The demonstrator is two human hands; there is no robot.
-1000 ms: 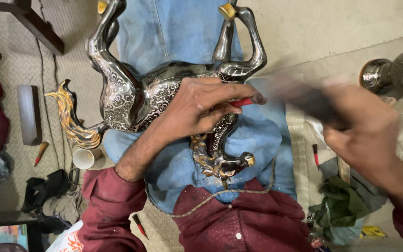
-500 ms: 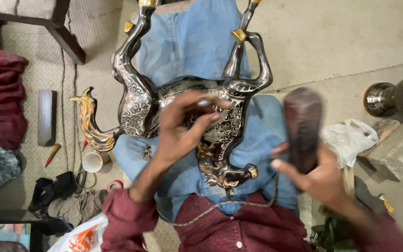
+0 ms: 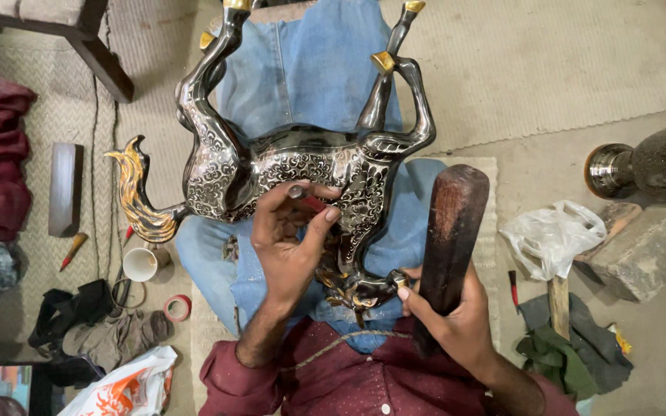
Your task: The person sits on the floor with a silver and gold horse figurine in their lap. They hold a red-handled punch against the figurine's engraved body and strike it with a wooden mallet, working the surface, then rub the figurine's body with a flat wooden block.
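horse figure: black metal with silver scrollwork, on its back across a denim-clad lap, gilt hooves toward 12 o'clock, golden tail at 9 o'clock.
left hand: curled over the belly, fingers pinched shut on a small punch, tip seemingly against the engraving, hard to tell.
right hand: at 5 o'clock of the horse, wrapped tight round a dark wooden mallet, head up toward 12.
nearby: white cup at 8 o'clock; plastic bag at 3 o'clock.
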